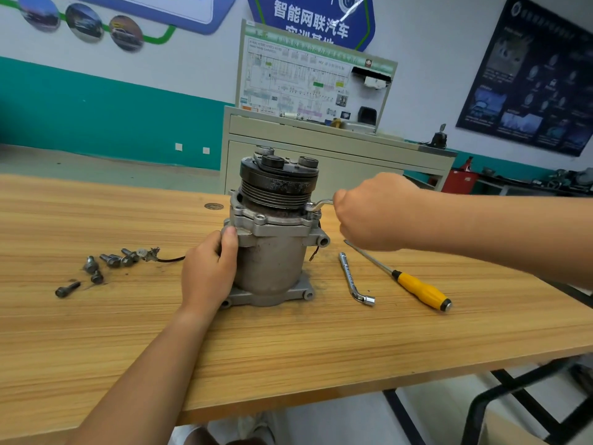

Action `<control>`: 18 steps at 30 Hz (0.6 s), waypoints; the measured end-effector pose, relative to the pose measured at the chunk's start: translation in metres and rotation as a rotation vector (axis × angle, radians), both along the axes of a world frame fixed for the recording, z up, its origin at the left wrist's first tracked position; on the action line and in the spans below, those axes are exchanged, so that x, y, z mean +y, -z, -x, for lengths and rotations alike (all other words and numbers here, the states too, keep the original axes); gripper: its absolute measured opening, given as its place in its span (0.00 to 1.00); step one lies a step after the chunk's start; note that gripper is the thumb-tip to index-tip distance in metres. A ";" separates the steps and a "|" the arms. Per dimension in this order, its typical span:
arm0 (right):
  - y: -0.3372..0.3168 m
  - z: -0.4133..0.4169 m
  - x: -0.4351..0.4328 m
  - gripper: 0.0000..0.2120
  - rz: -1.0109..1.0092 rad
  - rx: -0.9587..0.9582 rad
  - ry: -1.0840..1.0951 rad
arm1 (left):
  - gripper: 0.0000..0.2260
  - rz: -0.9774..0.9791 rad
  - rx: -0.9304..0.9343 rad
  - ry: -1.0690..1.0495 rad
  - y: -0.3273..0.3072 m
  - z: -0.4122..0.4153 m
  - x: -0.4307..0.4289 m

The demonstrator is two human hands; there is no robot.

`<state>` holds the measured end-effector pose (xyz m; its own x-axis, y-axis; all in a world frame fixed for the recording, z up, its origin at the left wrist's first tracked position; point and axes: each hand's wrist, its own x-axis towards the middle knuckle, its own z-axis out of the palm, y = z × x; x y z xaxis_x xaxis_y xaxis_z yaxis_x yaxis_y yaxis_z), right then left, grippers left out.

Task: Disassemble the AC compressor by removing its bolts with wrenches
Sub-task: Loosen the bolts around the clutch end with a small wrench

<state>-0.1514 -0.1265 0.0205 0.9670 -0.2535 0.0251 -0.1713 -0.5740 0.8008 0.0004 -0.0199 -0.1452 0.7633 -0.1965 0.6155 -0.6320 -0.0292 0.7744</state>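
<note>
Wrapped left hand (207,271) round AC compressor (272,252), upright at frame centre on table (288,348). Clenched right hand (372,213) on wrench (322,203), seated over bolt (309,207) right of centre. Risked slipping and rounding the head if tilted or jerked.

A grey training cabinet (337,162) stands against the wall (96,117), which is white above a teal band. On the cabinet stands a wiring-diagram board (308,81). A blue sign (321,20) hangs above it, a dark poster (539,78) to its right and two white sockets (178,147) to its left. A wood-grain workbench (288,348) lies in front of it.
</note>
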 end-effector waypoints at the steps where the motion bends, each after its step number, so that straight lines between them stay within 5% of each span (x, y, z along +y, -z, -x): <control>1: -0.003 -0.002 -0.004 0.03 0.006 0.009 -0.001 | 0.29 0.002 0.000 0.002 0.000 0.000 0.000; 10: 0.003 -0.049 -0.047 0.12 -0.103 -0.128 -0.101 | 0.26 -0.012 -0.022 0.002 0.000 -0.002 0.003; 18: 0.026 -0.030 -0.061 0.13 -0.502 -0.667 -0.201 | 0.23 -0.021 -0.028 -0.013 0.001 -0.003 0.001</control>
